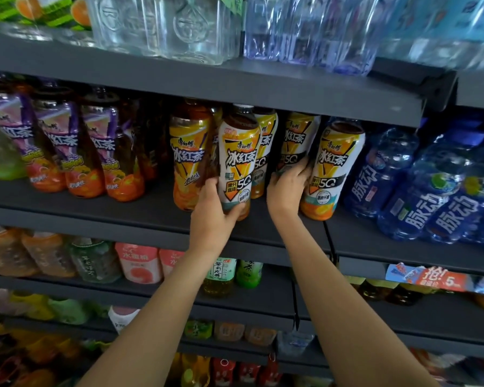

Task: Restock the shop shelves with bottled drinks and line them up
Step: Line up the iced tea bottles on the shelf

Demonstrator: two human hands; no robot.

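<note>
On the middle shelf (157, 210), near picture centre, the left hand (215, 210) wraps its fingers round the lower body of a white-labelled iced tea bottle (239, 163). At three o'clock of it, the right hand (288, 188) curls round a second bottle (296, 141) standing further back. Full bottles likely feel heavy and stiff, their glossy sleeves slippery; gripping low on the body seems steadiest.
</note>
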